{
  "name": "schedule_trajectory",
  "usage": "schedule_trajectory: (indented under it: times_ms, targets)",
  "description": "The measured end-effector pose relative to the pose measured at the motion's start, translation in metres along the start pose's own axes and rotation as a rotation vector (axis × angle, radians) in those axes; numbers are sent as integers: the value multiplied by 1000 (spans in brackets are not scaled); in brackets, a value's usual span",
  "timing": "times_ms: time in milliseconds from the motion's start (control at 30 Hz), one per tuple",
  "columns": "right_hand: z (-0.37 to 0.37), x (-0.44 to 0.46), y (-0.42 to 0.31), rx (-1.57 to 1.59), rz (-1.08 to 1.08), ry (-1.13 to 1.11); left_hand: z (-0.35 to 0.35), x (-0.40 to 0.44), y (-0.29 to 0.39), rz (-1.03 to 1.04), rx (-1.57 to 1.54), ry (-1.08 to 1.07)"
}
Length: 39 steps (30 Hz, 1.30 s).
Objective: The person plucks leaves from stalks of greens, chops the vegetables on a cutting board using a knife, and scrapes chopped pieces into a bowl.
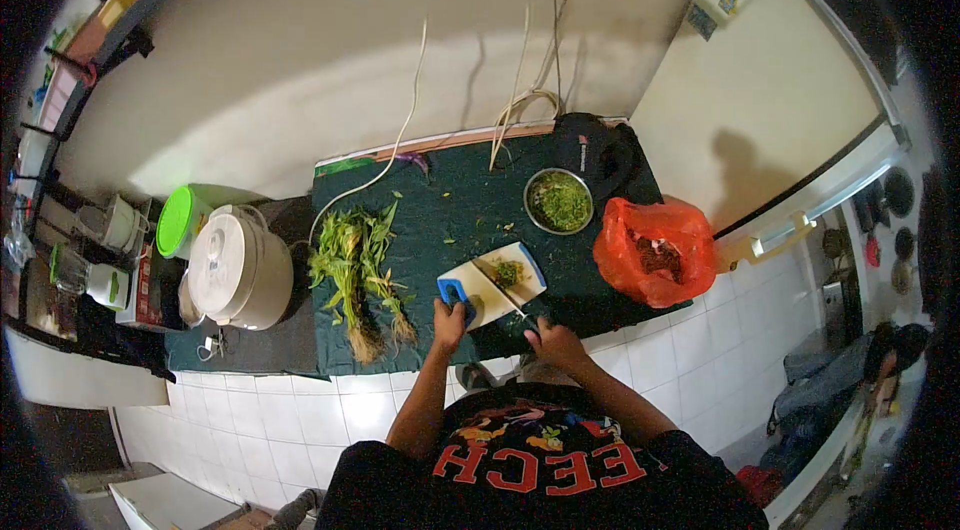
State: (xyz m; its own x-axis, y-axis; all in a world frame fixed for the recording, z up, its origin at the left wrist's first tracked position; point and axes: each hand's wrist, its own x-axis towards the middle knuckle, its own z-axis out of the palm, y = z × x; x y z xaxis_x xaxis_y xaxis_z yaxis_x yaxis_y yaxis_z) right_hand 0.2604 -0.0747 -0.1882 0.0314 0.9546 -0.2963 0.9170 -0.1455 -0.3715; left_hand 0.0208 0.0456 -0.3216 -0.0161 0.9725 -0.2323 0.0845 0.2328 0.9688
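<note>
My left hand (450, 324) is closed around the blue handle end of a white cutting board (467, 282). In my right hand (556, 341) is a knife (499, 289), its blade lying across the board. Chopped greens (509, 274) sit in a small pile on the board, just right of the blade. Behind the board to the right, a metal bowl (529, 215) holds more finely chopped greens. To the left lie bunches of leafy green vegetables (350, 260) with their roots (364, 342) toward me.
A red plastic bag (625, 255) with dark reddish contents stands at the table's right edge, beside a black bag (590, 152). A rice cooker (240, 268) and a green-lidded container (176, 220) stand at left. A white cable (405, 130) crosses the dark green tablecloth (440, 220).
</note>
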Motion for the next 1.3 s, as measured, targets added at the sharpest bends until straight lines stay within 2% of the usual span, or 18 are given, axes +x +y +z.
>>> schedule_trajectory:
  times_ms: [33,167,333,400,467,533,600,633,700,800,867,933,967,1000,1100,1133,1200,1300]
  targets:
    - [-4,-1,3,3,4,7,1,-19,47,-144,-163,-82]
    - [-19,-5,11,59,-129,65,-6,-37,39,-160,-366,-104]
    - [-78,2,11,162,-210,149,-1,-53,120,-78,-446,-101]
    - [-83,20,30,134,-195,273,22,-45,160,13,-384,-58]
    - [-106,40,38,287,-193,292,44,-27,174,82,-191,-52]
    - [-113,65,58,287,-88,373,72,0,167,143,-176,-22]
    - [-103,95,81,223,-10,375,100,21,172,265,57,74]
    - [-80,115,100,140,-35,544,119,8,221,239,17,93]
    - [-95,122,101,-69,-25,744,133,35,192,215,128,91]
    - [-105,118,95,65,64,646,147,43,189,172,325,91]
    - [-115,109,85,11,31,714,157,44,189,308,262,167]
    - [-139,88,70,299,95,211,159,45,185,302,247,168]
    - [-117,88,78,280,-54,328,160,44,181,292,230,166]
    - [-117,85,78,284,-54,315,160,40,181,280,235,170]
    - [-136,83,72,294,145,88,161,33,184,219,220,167]
    - [-119,90,83,295,141,83,161,31,182,197,185,180]
    - [-61,116,117,-33,-11,696,160,27,179,174,160,192]
    - [-74,115,116,78,1,661,161,28,175,167,89,215]
